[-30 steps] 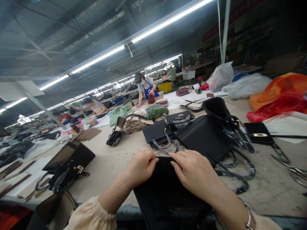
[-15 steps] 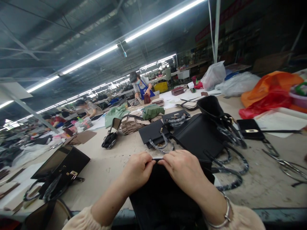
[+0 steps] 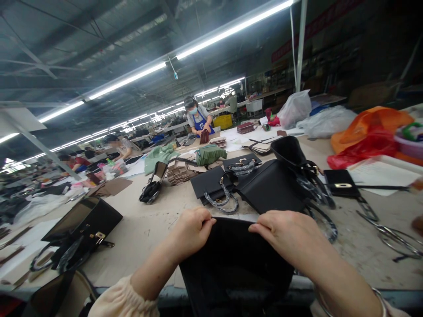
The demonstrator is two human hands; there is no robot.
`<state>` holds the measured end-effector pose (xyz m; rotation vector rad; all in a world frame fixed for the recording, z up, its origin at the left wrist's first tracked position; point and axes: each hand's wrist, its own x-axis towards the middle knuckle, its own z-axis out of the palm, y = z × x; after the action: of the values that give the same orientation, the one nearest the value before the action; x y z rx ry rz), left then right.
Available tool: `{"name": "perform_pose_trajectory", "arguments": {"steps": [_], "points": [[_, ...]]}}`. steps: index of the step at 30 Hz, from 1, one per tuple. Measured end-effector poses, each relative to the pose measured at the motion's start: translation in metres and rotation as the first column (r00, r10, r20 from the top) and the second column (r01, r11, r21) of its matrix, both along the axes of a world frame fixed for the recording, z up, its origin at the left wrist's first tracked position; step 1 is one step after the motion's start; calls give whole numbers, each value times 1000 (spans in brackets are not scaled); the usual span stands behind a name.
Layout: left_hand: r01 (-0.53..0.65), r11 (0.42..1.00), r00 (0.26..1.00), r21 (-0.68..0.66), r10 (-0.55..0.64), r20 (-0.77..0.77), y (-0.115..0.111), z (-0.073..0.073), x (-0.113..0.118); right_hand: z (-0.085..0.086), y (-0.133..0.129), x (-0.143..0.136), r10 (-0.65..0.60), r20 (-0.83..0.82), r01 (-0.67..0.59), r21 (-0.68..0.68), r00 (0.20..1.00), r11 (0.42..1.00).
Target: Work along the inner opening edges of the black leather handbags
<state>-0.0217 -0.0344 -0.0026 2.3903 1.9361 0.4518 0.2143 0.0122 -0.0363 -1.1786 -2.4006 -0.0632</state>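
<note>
A black handbag (image 3: 236, 259) hangs in front of me at the table's front edge, its dark inside facing me. My left hand (image 3: 194, 229) pinches its top rim near the left corner, thumb and fingers closed. Farther right along the same rim, my right hand (image 3: 284, 229) grips it between thumb and fingers. The lower part of the bag is in shadow and runs out of the picture. Just beyond my hands lie a black bag with wrapped handles (image 3: 213, 185) and a larger black bag (image 3: 274, 185).
An open black bag (image 3: 82, 229) stands at the left. Scissors (image 3: 393, 237) and a black strap piece with a gold clasp (image 3: 342, 184) lie at the right. Beyond are stacked brown pieces (image 3: 180, 171), green cloth (image 3: 160, 156), plastic bags (image 3: 327, 123) and a person in a blue apron (image 3: 200, 121).
My right hand has slid right along the rim, away from my left hand, so more of the edge shows between them. My left hand stays at nearly the same place.
</note>
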Motion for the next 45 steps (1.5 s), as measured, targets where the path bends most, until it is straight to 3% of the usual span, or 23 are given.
{"name": "perform_pose_trajectory", "arguments": {"steps": [6,12,18,22,30,35,45], "points": [[72,997,997,0,-72,22,-4,2,5,8,-15,4,-8,-44,9,26,999,1000],[96,995,994,5,-96,48,-2,4,12,7,-24,-33,119,-153,-117,24,981,993],[117,991,958,-71,-93,273,-6,11,-10,-2,-11,-49,70,-166,-72,-4,984,997],[31,997,928,-72,-2,372,-16,14,-23,-4,-6,-48,46,-143,-43,25,989,999],[-87,995,956,-48,97,278,-17,0,-12,-5,-8,-46,22,-77,-25,-32,997,999],[-109,994,972,-19,110,208,-13,-1,-11,-2,-11,-43,60,-72,-62,-20,996,998],[-57,996,989,67,47,137,0,-7,12,5,-14,-19,-52,-8,51,-55,999,997]]}}
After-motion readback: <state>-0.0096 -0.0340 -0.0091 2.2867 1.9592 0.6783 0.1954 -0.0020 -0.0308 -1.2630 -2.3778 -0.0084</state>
